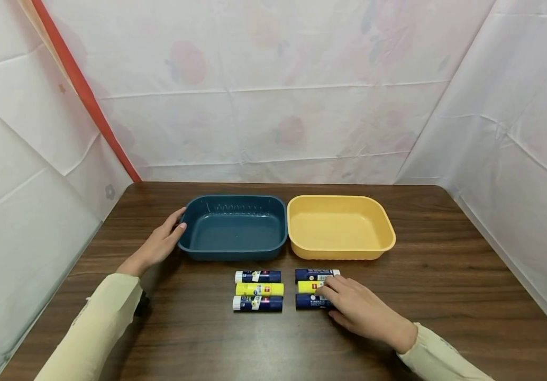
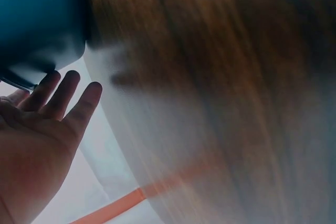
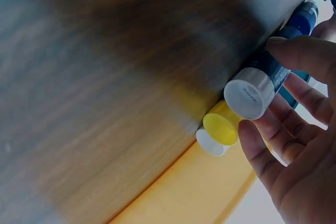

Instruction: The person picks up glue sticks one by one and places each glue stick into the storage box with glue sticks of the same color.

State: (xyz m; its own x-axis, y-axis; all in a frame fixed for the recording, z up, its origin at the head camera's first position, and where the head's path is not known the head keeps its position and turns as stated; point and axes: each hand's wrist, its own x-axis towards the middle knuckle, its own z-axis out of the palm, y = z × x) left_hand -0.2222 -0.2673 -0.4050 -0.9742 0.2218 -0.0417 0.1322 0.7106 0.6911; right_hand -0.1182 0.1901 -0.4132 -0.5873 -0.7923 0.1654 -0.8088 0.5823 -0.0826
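The right hand (image 1: 366, 309) is reaching over the right-hand row of glue sticks, and its grip is holding the near navy stick (image 1: 307, 301) — the thumb is pressing one side while fingers are curling along the other, near its white-capped end. That stick is lying on the table (image 1: 235, 352) beside the right yellow stick (image 1: 306, 287), and the far navy stick (image 1: 308, 275) is lying just beyond, its white cap facing right.

To the left, a second row is lying parallel: one navy stick (image 1: 267, 276) at the back, the left yellow stick (image 1: 247, 289) in the middle and another navy stick (image 1: 273, 304) nearest the person, both navy ones pointing their white caps left.

The left hand (image 1: 159, 243) is resting against the left side of the blue basin (image 1: 235, 254), its grip wide — the fingers are spreading out and the thumb is lying at the rim. The yellow basin (image 1: 340, 253) is standing just beside the blue one, to its right, behind the right-hand row. Pale sleeves (image 1: 99, 323) are covering both forearms, and printed white cloth (image 1: 254, 121) is hanging behind the table.
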